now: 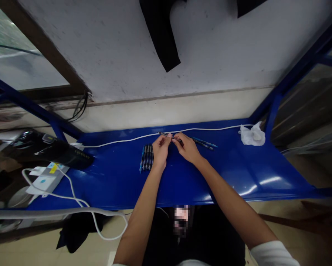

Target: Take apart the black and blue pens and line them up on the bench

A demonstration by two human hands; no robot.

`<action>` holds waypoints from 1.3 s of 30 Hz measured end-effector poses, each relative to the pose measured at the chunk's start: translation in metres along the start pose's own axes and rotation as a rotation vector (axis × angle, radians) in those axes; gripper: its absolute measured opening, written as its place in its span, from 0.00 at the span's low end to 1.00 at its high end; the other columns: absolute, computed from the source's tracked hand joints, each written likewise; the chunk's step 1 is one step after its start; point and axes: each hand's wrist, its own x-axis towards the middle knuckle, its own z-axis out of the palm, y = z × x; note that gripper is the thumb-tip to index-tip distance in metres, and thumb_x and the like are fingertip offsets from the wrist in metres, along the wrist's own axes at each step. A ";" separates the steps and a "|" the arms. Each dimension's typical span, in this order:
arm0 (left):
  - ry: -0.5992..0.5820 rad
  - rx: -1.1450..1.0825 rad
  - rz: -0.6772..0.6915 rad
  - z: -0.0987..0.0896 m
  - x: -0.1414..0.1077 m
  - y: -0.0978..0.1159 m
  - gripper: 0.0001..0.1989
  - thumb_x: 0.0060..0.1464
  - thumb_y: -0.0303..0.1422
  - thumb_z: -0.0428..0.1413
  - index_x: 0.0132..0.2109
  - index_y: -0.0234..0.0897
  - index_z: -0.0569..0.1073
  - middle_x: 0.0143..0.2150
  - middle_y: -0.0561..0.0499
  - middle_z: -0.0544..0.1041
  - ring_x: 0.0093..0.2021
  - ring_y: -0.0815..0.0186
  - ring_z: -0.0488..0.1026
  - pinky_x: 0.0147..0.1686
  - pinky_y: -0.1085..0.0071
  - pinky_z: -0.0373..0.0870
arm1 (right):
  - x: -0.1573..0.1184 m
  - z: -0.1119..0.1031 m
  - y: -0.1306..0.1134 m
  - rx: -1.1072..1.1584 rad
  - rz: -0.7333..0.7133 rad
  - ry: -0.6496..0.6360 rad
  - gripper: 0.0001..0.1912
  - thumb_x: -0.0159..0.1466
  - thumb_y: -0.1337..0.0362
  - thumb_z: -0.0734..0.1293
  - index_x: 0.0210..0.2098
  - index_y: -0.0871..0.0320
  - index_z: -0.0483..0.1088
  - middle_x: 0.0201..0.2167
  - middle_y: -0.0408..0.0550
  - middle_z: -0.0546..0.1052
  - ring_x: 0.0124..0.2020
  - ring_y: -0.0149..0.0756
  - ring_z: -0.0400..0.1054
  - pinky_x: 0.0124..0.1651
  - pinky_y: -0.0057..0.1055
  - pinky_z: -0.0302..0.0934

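Head view, held pen: a slim, dark pen (162,133) is in both hands above the back half of a blue tabletop (188,181); its fine details are too small to tell.
Left hand: the bare hand (160,148) closes thumb and fingers on the held pen, near its left end.
Right hand: the bare hand (188,147) pinches the held pen toward its right end.
Row of pens: several dark and blue pens (147,157) lie side by side, left of the held pen and nearer the person, partly hidden by the left hand.
Loose pens: blue and dark pens (204,143) lie slanted to the right of the held pen, just beyond the right hand.
White cable: a thin cord (121,140) runs left and right, passing behind the held pen.
Crumpled white item: a wad (253,135) sits well to the right of the held pen.
Black container: a shiny, lettered cylinder (57,149) lies well to the left of the held pen, with a white power strip (49,179) beside it.
Wall: a scuffed pale surface (210,51) rises behind the held pen.
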 end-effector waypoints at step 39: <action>0.013 0.009 0.000 0.000 0.000 0.001 0.19 0.61 0.50 0.72 0.35 0.38 0.82 0.34 0.52 0.79 0.37 0.64 0.74 0.45 0.67 0.70 | -0.001 0.000 0.000 -0.018 0.008 -0.005 0.10 0.81 0.54 0.63 0.47 0.50 0.72 0.44 0.49 0.85 0.42 0.45 0.80 0.46 0.39 0.69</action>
